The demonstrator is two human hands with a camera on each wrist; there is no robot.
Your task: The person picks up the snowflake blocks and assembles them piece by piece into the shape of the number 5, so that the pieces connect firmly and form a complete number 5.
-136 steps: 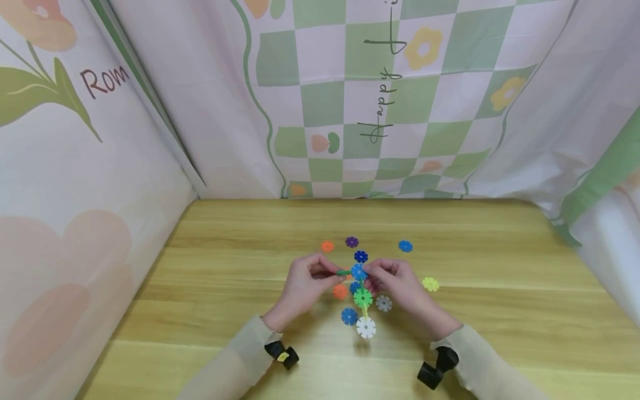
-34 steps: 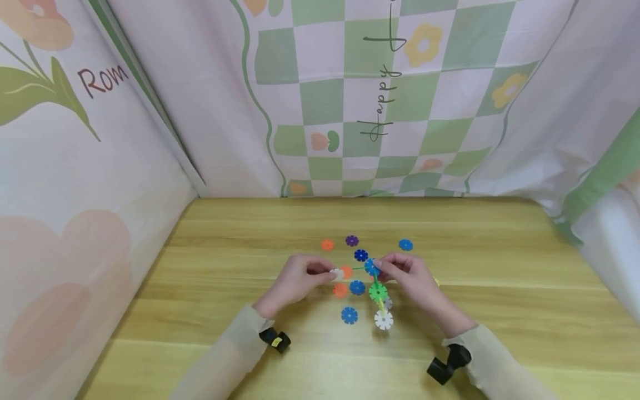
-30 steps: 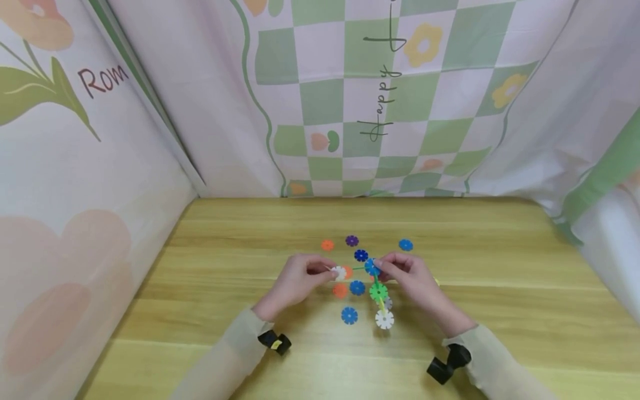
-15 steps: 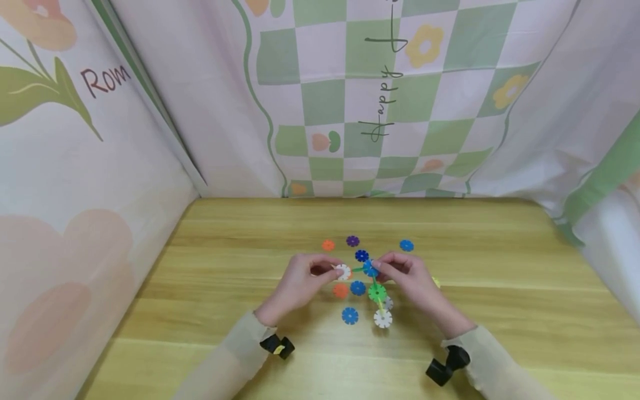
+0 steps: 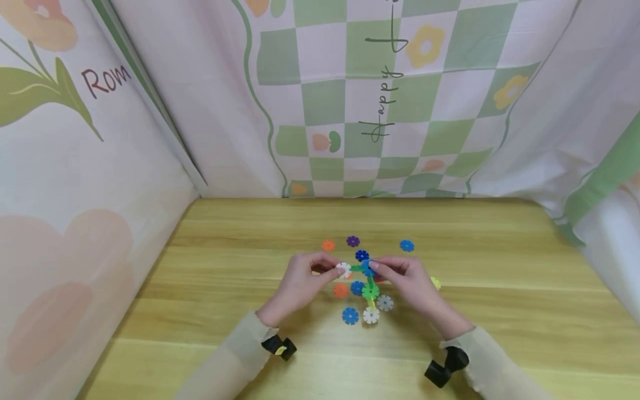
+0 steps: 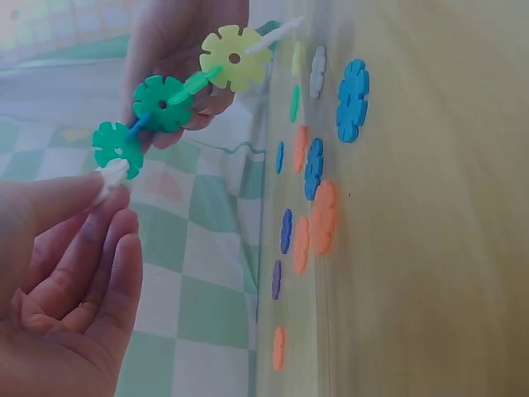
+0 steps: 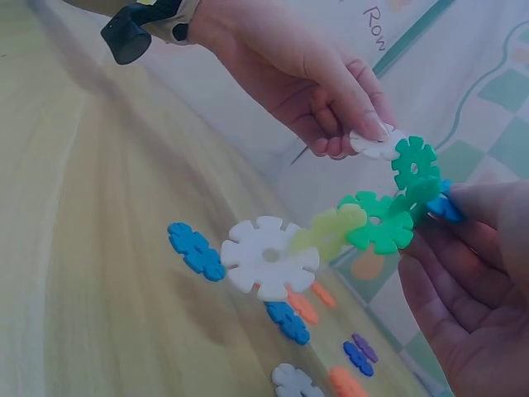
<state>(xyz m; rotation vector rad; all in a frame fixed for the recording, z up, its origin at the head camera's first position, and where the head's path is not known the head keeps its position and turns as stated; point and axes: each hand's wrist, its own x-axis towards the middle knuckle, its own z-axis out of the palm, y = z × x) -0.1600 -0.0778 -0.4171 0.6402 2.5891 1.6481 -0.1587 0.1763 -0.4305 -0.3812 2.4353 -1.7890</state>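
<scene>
Slotted snowflake building discs are joined in a chain held above the table. My left hand [image 5: 306, 282] pinches a white disc [image 7: 376, 145] between thumb and fingertips, its edge right at the green disc [image 7: 415, 165] at one end. My right hand [image 5: 409, 282] pinches the blue disc [image 5: 367, 268], where the chain bends; in the right wrist view that disc is mostly hidden by the fingers. From there hang green discs, a yellow disc [image 7: 331, 231] and, at the lower end, another white disc [image 7: 269, 258].
Loose discs lie on the wooden table [image 5: 240, 233] under and around the hands: several blue ones such as a blue disc [image 5: 350, 316], orange discs [image 5: 328, 245], a purple disc [image 5: 353, 241], a grey disc [image 5: 385, 303] and a yellow disc [image 5: 436, 283]. Patterned cloth [image 5: 325, 100] hangs behind.
Earlier my left hand held the chain's green disc; since then it has a white disc, brought rightward against that green one. The chain's hanging end has swung slightly left over the last second.
</scene>
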